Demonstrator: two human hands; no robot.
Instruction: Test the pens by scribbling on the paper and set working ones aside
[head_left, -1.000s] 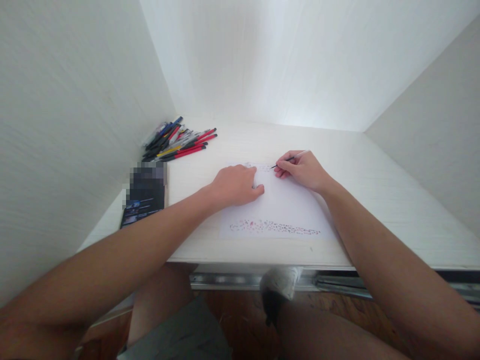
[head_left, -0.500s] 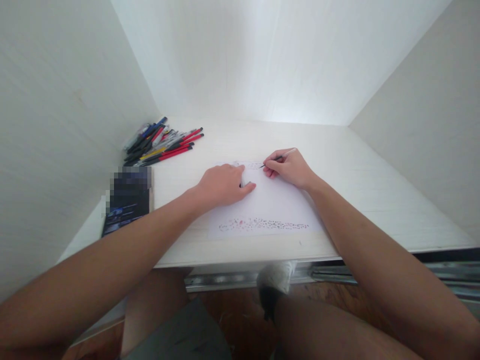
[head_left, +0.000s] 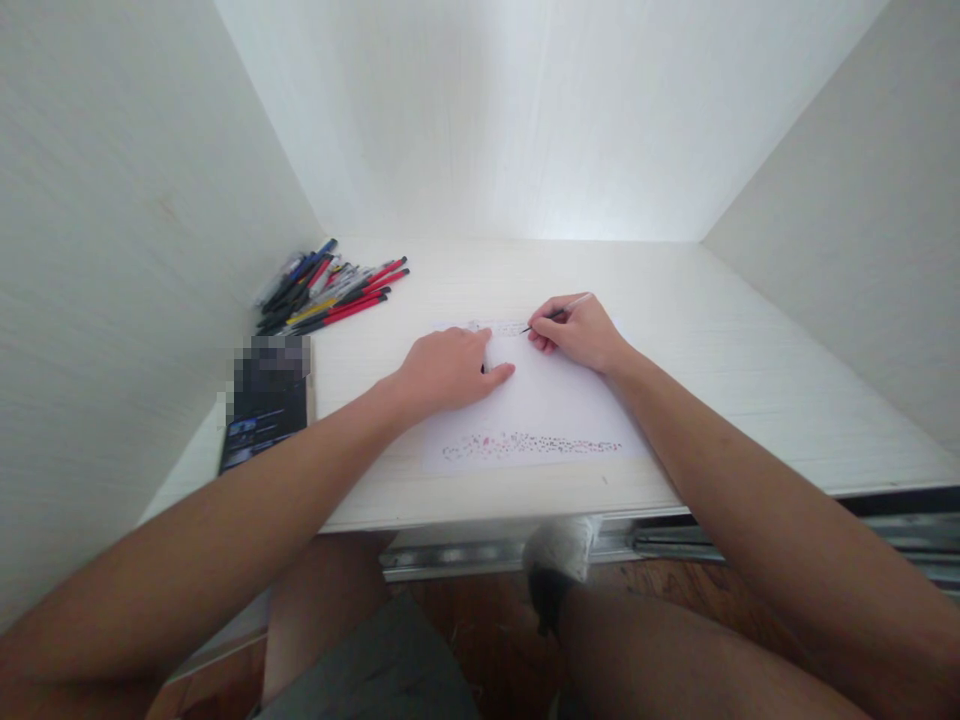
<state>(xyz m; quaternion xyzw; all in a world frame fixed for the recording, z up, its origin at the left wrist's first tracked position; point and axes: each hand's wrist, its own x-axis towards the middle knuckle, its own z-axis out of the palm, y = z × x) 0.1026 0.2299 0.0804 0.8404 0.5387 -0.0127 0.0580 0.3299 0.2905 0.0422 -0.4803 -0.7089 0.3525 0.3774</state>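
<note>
A white sheet of paper (head_left: 559,395) lies on the desk, with rows of small black and reddish marks along its near edge and fainter marks at its far edge. My right hand (head_left: 577,330) is closed around a slim pen (head_left: 553,315) with a dark grip and pale barrel. The pen's tip meets the sheet, or nearly so, beside the far marks. Flat on the left part of the paper rests my left hand (head_left: 448,368), thumb spread from the fingers. Something small and dark shows in the gap by its thumb; I cannot make out what it is.
A pile of pens (head_left: 330,290) with black, red, yellow and blue parts lies at the back left. Closer in, a dark-screened device (head_left: 266,405) sits partly behind my left forearm. Pale panels close off the desk (head_left: 750,400) at the back and sides. Metal rails (head_left: 457,558) run below its front edge.
The whole view has shifted slightly. Both hands keep nearly the same places on the paper, and the pen tip stays near the far row of marks.
</note>
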